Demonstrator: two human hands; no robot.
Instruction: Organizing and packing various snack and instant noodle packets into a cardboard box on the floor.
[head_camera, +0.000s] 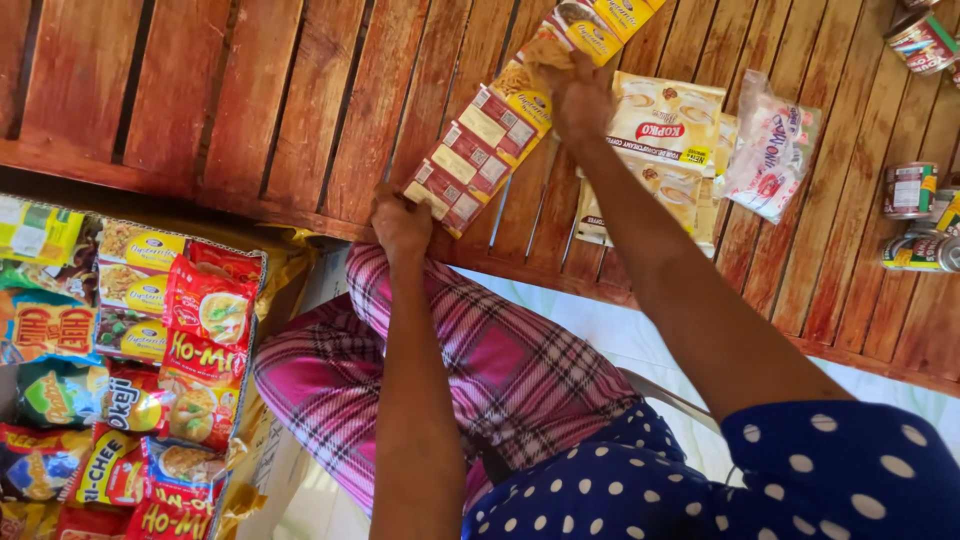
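Note:
A long strip of joined yellow and red sachets (490, 140) lies stretched across the wooden slatted table (250, 110). My left hand (400, 225) grips the strip's near end at the table's front edge. My right hand (578, 95) presses on the strip farther up, where it meets more yellow sachets. Right of that hand lies a pile of cream-coloured drink-mix packets (668, 125) and a clear plastic bag of white and pink sachets (772, 150). My pink plaid lap shows below the table edge.
A cardboard box (270, 300) at the lower left is packed with noodle packets and snack bags in red, yellow and green. Small tins (908, 190) lie at the table's right side, with another tin (922, 42) at the top right corner.

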